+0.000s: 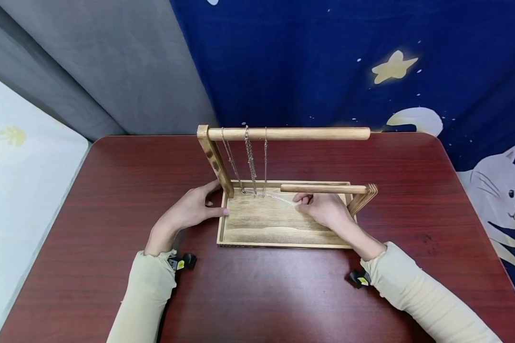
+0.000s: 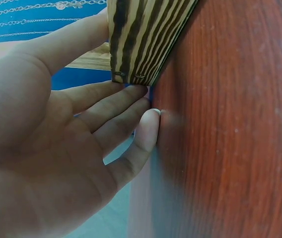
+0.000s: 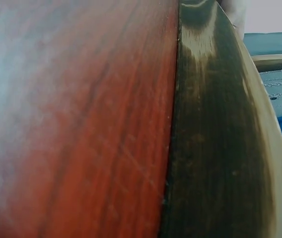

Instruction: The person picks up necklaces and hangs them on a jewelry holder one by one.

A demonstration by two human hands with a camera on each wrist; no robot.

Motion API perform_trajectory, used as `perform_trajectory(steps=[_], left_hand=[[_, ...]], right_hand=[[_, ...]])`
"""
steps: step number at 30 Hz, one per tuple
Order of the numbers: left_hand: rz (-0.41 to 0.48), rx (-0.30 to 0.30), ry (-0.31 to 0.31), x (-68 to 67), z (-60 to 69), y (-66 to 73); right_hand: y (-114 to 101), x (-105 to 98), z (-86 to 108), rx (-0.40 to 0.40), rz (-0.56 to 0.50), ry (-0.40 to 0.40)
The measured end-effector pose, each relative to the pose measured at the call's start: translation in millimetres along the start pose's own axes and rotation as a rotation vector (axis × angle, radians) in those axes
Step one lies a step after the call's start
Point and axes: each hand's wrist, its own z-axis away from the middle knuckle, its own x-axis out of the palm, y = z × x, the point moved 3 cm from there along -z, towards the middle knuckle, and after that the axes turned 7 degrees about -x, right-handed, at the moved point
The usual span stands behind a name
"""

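Observation:
A wooden jewelry stand [image 1: 262, 233] has a shallow tray base, a long upper bar [image 1: 300, 134] and a lower bar [image 1: 322, 188]. Several thin chain necklaces [image 1: 250, 159] hang from the left part of the upper bar. My right hand [image 1: 324, 209] is over the tray, below the lower bar, pinching the end of a silver chain [image 1: 279, 196] that stretches leftward toward the hanging ones. My left hand [image 1: 190, 207] touches the tray's left side, thumb at the rim. Its fingers are fairly straight against the striped wooden end [image 2: 141, 44] in the left wrist view.
The stand sits on a reddish-brown table [image 1: 274, 290] near the back edge. Behind it hang a grey curtain [image 1: 124, 62] and a blue one [image 1: 292, 62] with a star and cats. The tray's dark side wall [image 3: 215, 139] fills much of the right wrist view.

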Motion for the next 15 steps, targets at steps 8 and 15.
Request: perform_trajectory(steps=[8, 15], left_hand=[[-0.023, -0.010, 0.006, -0.2, 0.3, 0.2], [-0.028, -0.011, 0.010, 0.2, -0.3, 0.3]], right_hand=[[-0.5, 1.4, -0.8, 0.049, 0.005, -0.021], [0.3, 0.9, 0.7, 0.063, 0.044, 0.013]])
